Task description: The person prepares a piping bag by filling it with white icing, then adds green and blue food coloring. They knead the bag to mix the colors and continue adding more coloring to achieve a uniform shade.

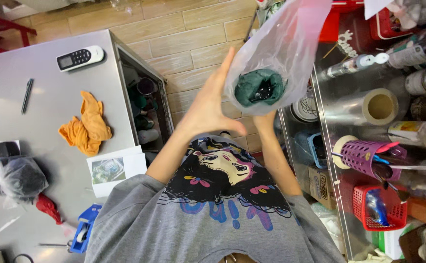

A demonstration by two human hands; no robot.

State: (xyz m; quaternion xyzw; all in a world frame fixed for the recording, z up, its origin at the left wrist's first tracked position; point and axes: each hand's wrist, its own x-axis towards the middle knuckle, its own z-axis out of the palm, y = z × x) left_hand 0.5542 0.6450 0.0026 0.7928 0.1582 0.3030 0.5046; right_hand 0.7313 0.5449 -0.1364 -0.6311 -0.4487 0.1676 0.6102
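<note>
Seen from a head camera looking straight down, a person in a grey printed T-shirt (213,214) holds up a clear plastic bag (283,46) in front of their chest. Inside the bag, near its bottom, sits a dark green bundle (259,87) with something black and glossy at its centre.

The left hand (208,104) is open and flat — fingers straight, close together and pointing up, their tips (230,56) resting against the side of the bag beside the bundle. The right hand (265,117) is under the bag and mostly hidden by it; it seems to support the bag from below, but how its fingers are closed cannot be told.

To the person's left stands a steel table (42,83). On it lie a white handset (80,57), a dark pen (27,95), a crumpled orange cloth (86,124), a printed sheet of paper (115,168), a knotted clear bag of something dark (13,178) and a blue tape dispenser (85,229).

To the right, a steel shelf (332,160) is crowded — a roll of clear tape (369,107), a purple perforated holder (361,157), a red basket (383,207) and bottles. The floor (183,39) between them is beige tile.
</note>
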